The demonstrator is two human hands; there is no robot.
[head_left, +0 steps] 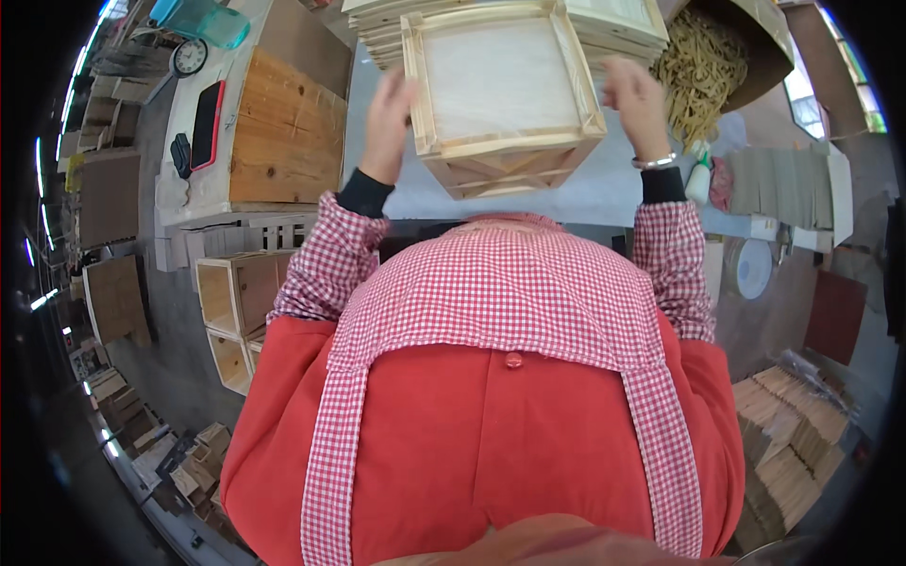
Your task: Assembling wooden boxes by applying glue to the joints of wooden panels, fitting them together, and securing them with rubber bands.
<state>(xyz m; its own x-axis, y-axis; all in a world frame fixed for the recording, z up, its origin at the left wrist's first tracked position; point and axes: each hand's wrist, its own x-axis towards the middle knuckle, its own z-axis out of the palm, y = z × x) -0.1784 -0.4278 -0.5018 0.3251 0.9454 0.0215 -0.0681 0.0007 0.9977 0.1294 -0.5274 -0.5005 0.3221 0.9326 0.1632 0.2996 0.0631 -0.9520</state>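
Wooden tray box (505, 94): square, pale pine frame with a white panel, on the grey worktop (604, 193) at 12 o'clock, touching the stack of similar frames (618, 24) behind it.
Left hand (390, 118): at the box's 9 o'clock side, grip flat against the left wall, fingers extended.
Right hand (637, 99): at 3 o'clock, just beside the right wall, grip loosely open, holding nothing; contact cannot be told.
Wood shavings (703, 71): in a container at 1 o'clock.
Clock (190, 58): at 10 o'clock.
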